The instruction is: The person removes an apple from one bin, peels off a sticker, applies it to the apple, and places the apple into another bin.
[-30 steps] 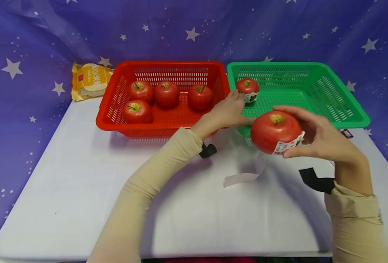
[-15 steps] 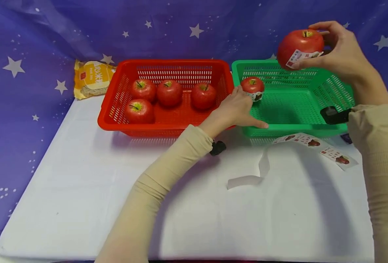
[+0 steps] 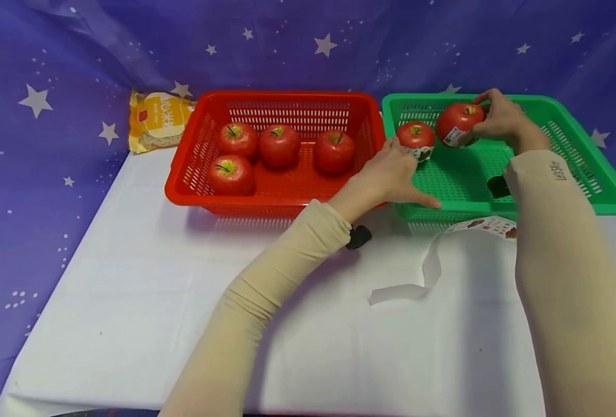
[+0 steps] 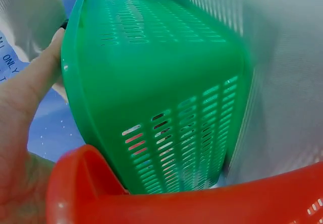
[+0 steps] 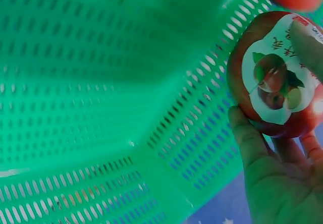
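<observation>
Nearest, at six o'clock, lies the smooth white table (image 3: 130, 289), with a curled strip of white paper backing (image 3: 417, 284) on it and, just beyond, a glossy sheet of printed fruit stickers (image 3: 487, 225) partly under the right sleeve. Both forearms wear ribbed beige sleeves.

At the centre, the left hand (image 3: 386, 176) rests on the near left corner of the green basket (image 3: 589, 174), thumb stretched flat along the front rim and fingers bent over the edge; the left wrist view shows a finger lying straight against the slotted plastic wall, gripping nothing. Beside it, toward eleven o'clock, the red basket (image 3: 193, 191) of the same perforated plastic holds four round, shiny red apples (image 3: 279, 145).

Farther, toward one o'clock, the right hand (image 3: 500, 119) curls round a stickered apple (image 3: 456, 123) low inside the green basket at its back left, thumb and fingers cupping the glossy skin; the right wrist view shows its oval fruit label. Just left of it sits a second labelled apple (image 3: 415, 138). At ten o'clock, a crinkly yellow packet (image 3: 156, 119) leans on the starred purple cloth (image 3: 52, 87).
</observation>
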Action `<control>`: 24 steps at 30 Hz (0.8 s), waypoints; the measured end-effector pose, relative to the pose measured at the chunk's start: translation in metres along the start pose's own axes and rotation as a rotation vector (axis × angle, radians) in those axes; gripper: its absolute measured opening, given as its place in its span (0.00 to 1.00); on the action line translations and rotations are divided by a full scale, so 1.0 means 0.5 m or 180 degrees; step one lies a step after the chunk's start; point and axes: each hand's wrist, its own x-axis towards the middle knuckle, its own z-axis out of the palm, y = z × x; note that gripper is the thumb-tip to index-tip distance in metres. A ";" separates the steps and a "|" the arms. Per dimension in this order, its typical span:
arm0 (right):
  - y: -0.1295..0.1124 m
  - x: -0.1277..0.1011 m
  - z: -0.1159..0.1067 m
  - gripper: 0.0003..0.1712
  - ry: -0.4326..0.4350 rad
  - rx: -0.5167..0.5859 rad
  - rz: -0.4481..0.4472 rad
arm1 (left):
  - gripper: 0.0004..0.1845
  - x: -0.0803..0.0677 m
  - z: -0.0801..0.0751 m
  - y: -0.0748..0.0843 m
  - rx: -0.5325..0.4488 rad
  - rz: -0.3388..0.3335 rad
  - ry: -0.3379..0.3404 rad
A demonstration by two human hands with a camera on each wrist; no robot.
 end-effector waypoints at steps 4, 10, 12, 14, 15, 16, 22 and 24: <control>0.005 0.002 0.018 0.53 -0.0177 -0.0176 0.0046 | 0.39 -0.007 -0.002 0.005 -0.0023 -0.0031 -0.0013; 0.011 0.000 0.029 0.52 -0.0361 -0.0370 0.0102 | 0.41 -0.015 -0.003 0.007 0.0041 -0.0017 0.0038; 0.009 -0.002 0.032 0.51 -0.0282 -0.0450 0.0143 | 0.43 -0.015 -0.003 0.008 0.0067 0.0007 0.0042; 0.003 -0.002 0.035 0.50 -0.0243 -0.0588 0.0189 | 0.46 -0.014 -0.002 0.007 0.0082 -0.0009 0.0052; -0.001 -0.002 0.037 0.50 -0.0251 -0.0664 0.0235 | 0.47 -0.013 -0.001 0.006 0.0075 -0.0033 0.0064; -0.004 -0.001 0.040 0.51 -0.0269 -0.0736 0.0278 | 0.49 -0.013 0.001 0.004 0.0070 -0.0057 0.0085; -0.016 0.000 0.041 0.59 -0.0605 -0.0798 0.0407 | 0.63 -0.009 0.025 -0.005 -0.0053 -0.0155 0.0203; -0.018 0.001 0.040 0.59 -0.0689 -0.0691 0.0351 | 0.62 -0.008 0.033 -0.007 -0.0166 -0.0142 0.0239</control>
